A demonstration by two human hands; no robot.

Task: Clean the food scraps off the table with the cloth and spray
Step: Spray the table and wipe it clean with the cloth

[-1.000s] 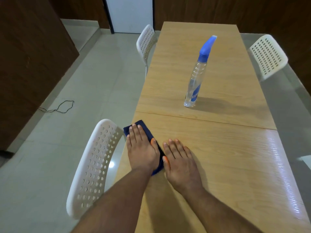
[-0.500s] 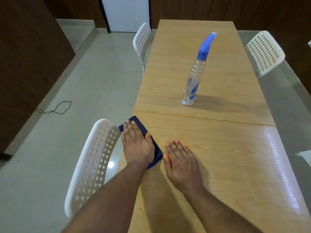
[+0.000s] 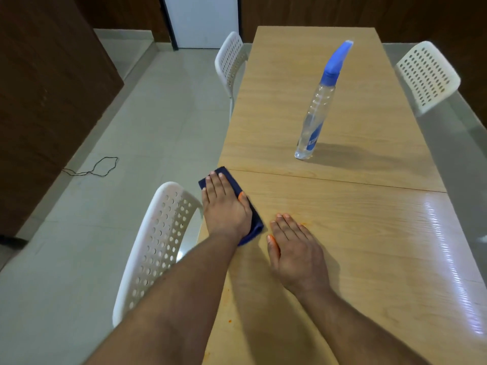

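Pale grey floor tiles [image 3: 126, 143] and dark wood wall panels [image 3: 47, 96] are seen around a long light-wood counter [image 3: 369, 233], which is made of two tops joined at a seam. Straight fingers [image 3: 214, 184] of the left hand [image 3: 226, 209] are laid flat on a dark blue cloth [image 3: 254, 225], which is pressed to the counter at its left edge, just short of the seam. Nothing is gripped; the cloth is only held down under the palm. Just beside it, the right hand [image 3: 295, 248] is rested flat on bare wood, fingers extended and together, nothing held. Orange staining is seen on both thumb tips, and small orange specks [image 3: 229, 321] lie on the counter near the left forearm.

The cloth is judged soft and light, likely to bunch if pushed by an edge, so flat palm pressure suits it best. Well apart, beyond the seam, a clear spray bottle [image 3: 315, 119] with a blue nozzle is stood upright; it is judged light, tall and easily tipped, best taken round the neck below the nozzle. White perforated chairs [image 3: 158, 246] are placed along both sides
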